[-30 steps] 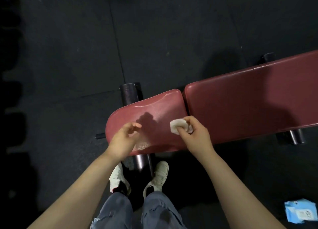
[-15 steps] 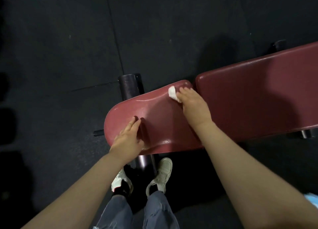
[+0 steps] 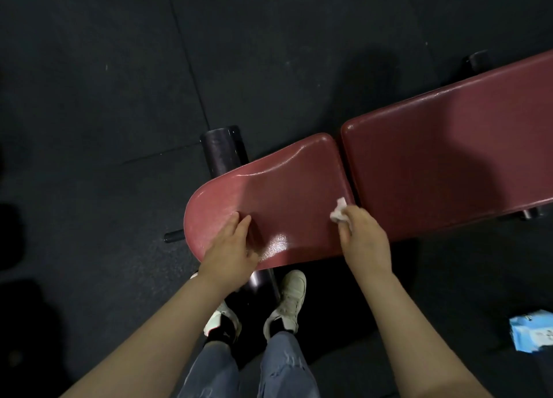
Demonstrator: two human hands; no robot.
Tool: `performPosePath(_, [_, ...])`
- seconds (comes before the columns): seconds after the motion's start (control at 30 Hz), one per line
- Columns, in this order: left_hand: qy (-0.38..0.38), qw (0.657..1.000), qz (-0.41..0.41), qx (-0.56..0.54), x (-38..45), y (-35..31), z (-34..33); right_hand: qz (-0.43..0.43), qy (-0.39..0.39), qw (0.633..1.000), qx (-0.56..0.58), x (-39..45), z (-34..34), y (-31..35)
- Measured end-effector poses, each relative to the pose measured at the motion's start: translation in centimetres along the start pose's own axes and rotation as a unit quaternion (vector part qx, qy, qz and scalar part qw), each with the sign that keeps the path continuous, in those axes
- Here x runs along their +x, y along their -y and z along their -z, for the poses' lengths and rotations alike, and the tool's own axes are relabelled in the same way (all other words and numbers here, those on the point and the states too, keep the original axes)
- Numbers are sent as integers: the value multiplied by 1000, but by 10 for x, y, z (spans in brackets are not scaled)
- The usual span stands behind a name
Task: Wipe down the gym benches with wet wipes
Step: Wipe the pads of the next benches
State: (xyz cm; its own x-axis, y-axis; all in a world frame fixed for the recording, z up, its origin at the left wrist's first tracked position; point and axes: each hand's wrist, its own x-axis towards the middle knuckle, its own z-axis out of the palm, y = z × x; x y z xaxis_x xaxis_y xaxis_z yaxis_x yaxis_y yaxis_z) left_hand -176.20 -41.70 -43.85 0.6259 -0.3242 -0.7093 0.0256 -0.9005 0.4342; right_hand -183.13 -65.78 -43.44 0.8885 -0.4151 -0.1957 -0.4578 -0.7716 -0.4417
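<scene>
Dark red padded vinyl gym bench (image 3: 293, 188), crumpled white wet wipe (image 3: 338, 212) pinched at right hand's (image 3: 366, 242) fingertips, seemingly touching seat, left hand (image 3: 230, 251) flat, fingers straight on seat.

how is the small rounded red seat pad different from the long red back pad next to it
The small rounded red seat pad is short with a curved end; the long red back pad is longer and squarer-cornered. The left hand rests on the seat pad, and the right hand holds a white wipe there; nothing touches the back pad. Both share glossy red upholstery.
</scene>
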Motion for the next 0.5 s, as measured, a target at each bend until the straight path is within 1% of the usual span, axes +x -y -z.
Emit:
performPosePath(0.1, [7, 1000, -6, 7, 1, 2, -2, 36, -24, 998, -48, 63, -12, 28])
performPosePath(0.2, [11, 1000, -10, 3, 1, 5, -3, 59, -3, 994, -97, 129, -19, 58])
performPosePath(0.27, [15, 1000, -15, 7, 1, 6, -2, 61, -3, 991, -122, 148, -19, 68])
performPosePath(0.33, [25, 999, -17, 19, 1, 6, -2, 69, -17, 988, -136, 133, -17, 60])
performPosePath(0.4, [31, 999, -18, 27, 2, 6, 0, 69, -36, 989, -127, 91, -15, 35])
performPosePath(0.47, [36, 999, -19, 27, 2, 4, 2, 38, -36, 992, -111, 34, -10, 6])
performPosePath(0.5, [37, 999, -20, 26, 2, 4, 2, 15, -19, 993, -114, 5, -7, -7])
